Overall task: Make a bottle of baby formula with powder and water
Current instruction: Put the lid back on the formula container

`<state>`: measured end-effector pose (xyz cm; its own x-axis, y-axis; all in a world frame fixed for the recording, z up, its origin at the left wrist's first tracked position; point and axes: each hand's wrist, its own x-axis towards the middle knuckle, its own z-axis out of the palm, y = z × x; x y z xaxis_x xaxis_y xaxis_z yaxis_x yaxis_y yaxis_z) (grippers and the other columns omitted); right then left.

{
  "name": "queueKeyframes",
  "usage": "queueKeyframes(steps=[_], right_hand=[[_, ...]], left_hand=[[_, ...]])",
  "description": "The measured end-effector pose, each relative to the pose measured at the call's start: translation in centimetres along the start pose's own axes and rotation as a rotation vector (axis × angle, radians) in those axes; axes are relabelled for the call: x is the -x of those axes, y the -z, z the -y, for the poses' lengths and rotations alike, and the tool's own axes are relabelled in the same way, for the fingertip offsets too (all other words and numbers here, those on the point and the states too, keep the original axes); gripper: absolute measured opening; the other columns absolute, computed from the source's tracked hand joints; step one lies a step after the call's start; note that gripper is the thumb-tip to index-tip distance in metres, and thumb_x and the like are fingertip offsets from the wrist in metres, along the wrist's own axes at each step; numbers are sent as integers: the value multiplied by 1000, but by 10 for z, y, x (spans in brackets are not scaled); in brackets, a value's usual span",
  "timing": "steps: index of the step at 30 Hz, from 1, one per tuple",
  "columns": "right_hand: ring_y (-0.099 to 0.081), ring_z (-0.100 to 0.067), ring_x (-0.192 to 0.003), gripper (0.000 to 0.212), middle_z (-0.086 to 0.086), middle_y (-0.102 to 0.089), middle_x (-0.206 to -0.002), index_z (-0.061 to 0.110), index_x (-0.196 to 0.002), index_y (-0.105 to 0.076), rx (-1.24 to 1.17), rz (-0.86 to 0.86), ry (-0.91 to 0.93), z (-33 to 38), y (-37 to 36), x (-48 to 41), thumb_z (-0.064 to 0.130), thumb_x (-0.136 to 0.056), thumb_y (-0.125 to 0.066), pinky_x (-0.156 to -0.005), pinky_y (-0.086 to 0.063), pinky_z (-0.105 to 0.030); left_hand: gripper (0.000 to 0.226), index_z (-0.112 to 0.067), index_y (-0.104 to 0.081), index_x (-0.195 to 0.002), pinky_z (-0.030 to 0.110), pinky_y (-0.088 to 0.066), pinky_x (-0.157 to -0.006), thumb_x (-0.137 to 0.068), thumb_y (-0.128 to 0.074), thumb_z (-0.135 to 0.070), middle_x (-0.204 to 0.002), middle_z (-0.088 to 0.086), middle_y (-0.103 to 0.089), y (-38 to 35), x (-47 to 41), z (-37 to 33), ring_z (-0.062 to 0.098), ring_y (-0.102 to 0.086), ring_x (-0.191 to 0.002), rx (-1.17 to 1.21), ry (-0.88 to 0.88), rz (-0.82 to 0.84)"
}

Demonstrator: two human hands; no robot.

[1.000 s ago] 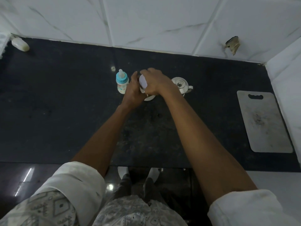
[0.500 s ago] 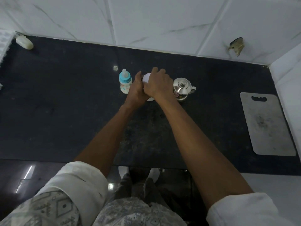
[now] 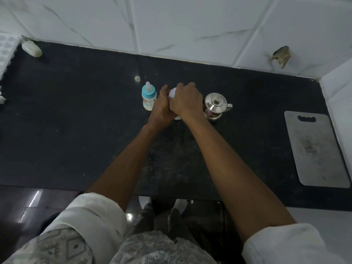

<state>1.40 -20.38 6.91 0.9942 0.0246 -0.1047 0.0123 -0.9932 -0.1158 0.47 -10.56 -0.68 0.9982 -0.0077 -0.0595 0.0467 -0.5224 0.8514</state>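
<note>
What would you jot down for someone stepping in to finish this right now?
Left hand and right hand: both wrapped around a white container on the counter, seemingly working its lid.
Baby bottle: upright just left of the hands, blue cap still on.
Steel kettle: just right of them, lid on.
Done: items set out.
Left: open both, add powder and water, close, shake.
</note>
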Motion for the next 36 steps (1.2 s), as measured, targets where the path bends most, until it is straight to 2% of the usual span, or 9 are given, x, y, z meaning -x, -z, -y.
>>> queueKeyframes(steps=[3,8,11,15,19,24,28,31,36], right_hand=[[-63,-28,-111,60,-16,-56,-130,11,-138,-52,-44,12,-6,-4,-1,-4,52,-95,-60,-82,-48,-34],[-42,-42,-139,85,-17,-31,-159,25,-157,-28,25,319,196,-14,13,-18,37,-87,-75,-105,-47,-50],[-55,-37,-127,68,-15,-48,-147,22,-150,-43,30,383,274,-13,14,-23,32,-90,-73,-103,-51,-47],[-62,-33,-111,51,-16,-57,-131,16,-137,-54,65,182,175,-10,6,-16,39,-93,-66,-84,-48,-36],[-65,-25,-98,58,-15,-60,-120,8,-131,-55,1,-50,-8,-4,-9,-1,54,-95,-59,-72,-41,-30],[-54,-35,-125,71,-19,-47,-143,9,-146,-41,-27,98,91,-12,0,-7,51,-93,-62,-90,-47,-39],[-29,-40,-148,84,-15,-23,-166,22,-160,-25,-16,388,326,-22,16,-14,29,-91,-73,-114,-40,-52],[-45,-38,-135,70,-17,-39,-153,22,-155,-36,9,302,314,-20,12,-13,29,-94,-69,-101,-48,-46],[-50,-35,-123,69,-23,-45,-143,11,-152,-37,72,51,134,-11,-7,2,41,-95,-63,-92,-50,-39]], left_hand=[[89,-3,-25,-157,28,-42,-105,-86,-78,-9,-147,19,-53,-2,-1,2,33,-54,-134,-3,-16,-2],[101,6,-22,-155,46,-42,-117,-79,-87,-11,-151,20,-50,-2,1,1,33,-50,-140,-14,-49,6],[101,-3,-24,-157,39,-46,-111,-78,-85,-7,-146,19,-54,-1,-1,1,34,-55,-134,-29,-3,17],[106,3,-18,-158,41,-39,-119,-79,-87,-9,-155,19,-47,-4,2,4,33,-47,-144,-30,-35,18],[91,-6,-22,-158,23,-39,-104,-86,-78,-12,-150,17,-51,-5,-1,6,31,-53,-136,-1,-6,-5],[91,-1,-27,-154,28,-45,-106,-83,-82,-13,-144,17,-56,-4,2,4,16,-54,-127,-12,-73,-25],[92,6,-28,-153,42,-42,-118,-82,-84,-10,-149,20,-53,-3,3,3,31,-52,-139,-31,-87,-13],[99,5,-22,-157,25,-33,-116,-82,-85,-10,-154,19,-48,-4,5,3,32,-47,-144,-30,-83,-9],[95,9,-23,-154,29,-37,-115,-85,-83,-13,-151,23,-50,-2,11,-1,35,-50,-140,-32,-159,-33]])
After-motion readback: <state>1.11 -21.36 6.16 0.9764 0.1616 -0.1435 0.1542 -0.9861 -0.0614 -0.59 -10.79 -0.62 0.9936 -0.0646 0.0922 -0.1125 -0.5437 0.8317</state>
